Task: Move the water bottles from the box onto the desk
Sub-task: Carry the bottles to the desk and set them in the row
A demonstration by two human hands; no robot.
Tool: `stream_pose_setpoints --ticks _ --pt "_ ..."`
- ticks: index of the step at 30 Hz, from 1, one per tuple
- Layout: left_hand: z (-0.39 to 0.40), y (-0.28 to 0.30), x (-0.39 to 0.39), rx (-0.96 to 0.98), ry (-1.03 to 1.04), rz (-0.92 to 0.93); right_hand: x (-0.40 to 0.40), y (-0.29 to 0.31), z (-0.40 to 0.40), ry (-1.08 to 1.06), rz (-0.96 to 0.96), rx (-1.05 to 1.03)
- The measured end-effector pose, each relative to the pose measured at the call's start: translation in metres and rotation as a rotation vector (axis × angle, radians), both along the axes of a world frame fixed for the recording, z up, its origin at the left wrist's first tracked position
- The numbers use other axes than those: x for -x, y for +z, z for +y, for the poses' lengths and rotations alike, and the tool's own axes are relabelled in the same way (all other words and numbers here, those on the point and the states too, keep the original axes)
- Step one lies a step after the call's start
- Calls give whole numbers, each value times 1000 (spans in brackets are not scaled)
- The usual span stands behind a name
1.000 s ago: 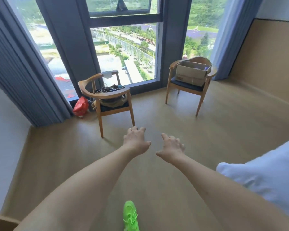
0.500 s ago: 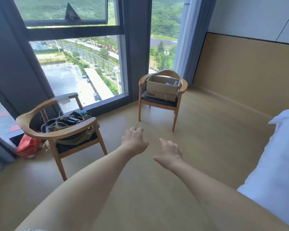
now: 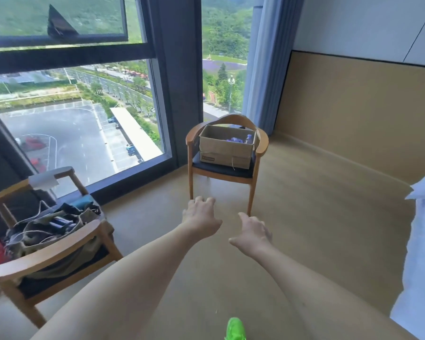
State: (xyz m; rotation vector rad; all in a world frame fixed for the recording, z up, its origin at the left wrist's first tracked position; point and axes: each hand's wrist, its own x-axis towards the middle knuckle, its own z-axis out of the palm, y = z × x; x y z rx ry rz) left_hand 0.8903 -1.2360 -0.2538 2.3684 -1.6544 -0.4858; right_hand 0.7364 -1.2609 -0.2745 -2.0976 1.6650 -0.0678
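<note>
Water bottles [image 3: 241,139] remaining in box [image 3: 227,149] on far chair [image 3: 225,168]; none moved. Left hand [image 3: 200,217], right hand [image 3: 252,233] open, empty. Desk out of view.

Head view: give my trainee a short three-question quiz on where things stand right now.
1. True or false: the cardboard box sits on the floor.
2. The left hand and right hand hold: A) one bottle each, B) nothing, C) the box.
3. Fill in: the bottles lie inside the ___.

Key: 1 false, it rests on the far chair; 2 B; 3 box.
</note>
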Motion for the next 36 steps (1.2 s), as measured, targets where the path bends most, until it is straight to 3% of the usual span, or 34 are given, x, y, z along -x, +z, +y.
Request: stream_pose_setpoints --ticks 9,19,31,36 --pt "-216 37 -20 62 1 -45 -22 29 -217 -26 -53 23" --pt "-389 -11 -55 -43 -58 7 -55 -5 -386 -96 -28 -55" --pt "-655 -39 -177 -79 -168 44 -174 -12 -635 -231 -10 -84" --pt "-721 -58 -216 -134 -155 63 -203 -31 -697 -268 -25 -141"
